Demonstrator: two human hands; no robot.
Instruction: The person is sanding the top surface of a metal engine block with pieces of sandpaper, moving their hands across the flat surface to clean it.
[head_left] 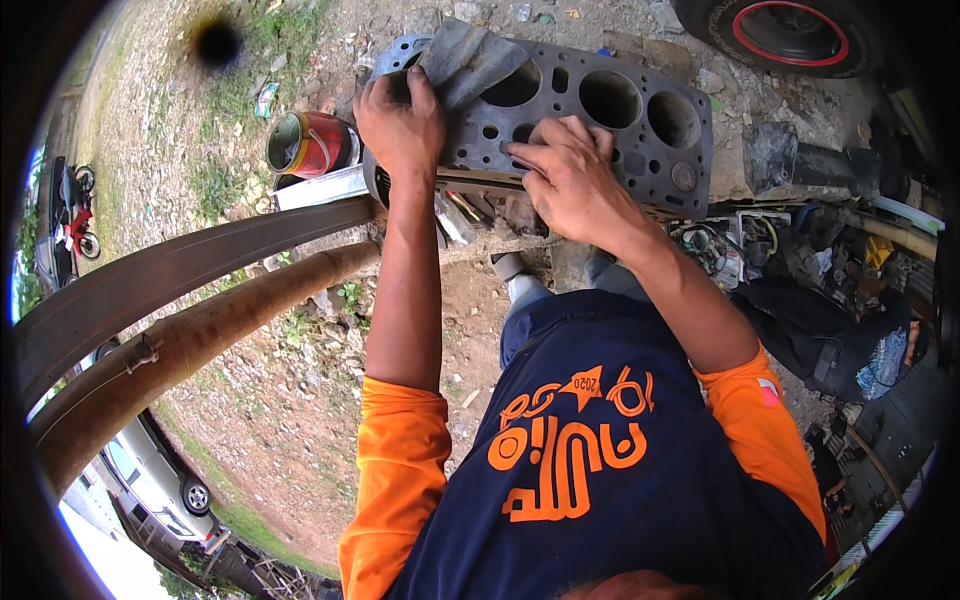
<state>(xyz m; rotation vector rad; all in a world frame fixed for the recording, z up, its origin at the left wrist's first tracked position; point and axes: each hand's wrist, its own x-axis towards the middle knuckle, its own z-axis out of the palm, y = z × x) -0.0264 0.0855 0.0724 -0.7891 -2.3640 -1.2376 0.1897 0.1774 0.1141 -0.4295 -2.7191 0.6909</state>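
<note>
So, you look mid-job: block [645, 165] face-up, two bores [612, 99] bare, sheet [470, 60] across its left end, likely left to clear. Left hand [403, 125] curled by it, right hand [580, 182] index-out on top; can't tell if either pinches.

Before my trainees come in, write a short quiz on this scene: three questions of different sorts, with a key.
1. True or false: the red bucket stands to the left of the engine block.
2. Which hand is nearer the grey sheet lying across part of the block's top?
3. Fill the gap: the wheel at the upper right has a ___ ring around its rim.

Key: 1. True. 2. The left hand. 3. Red.
</note>
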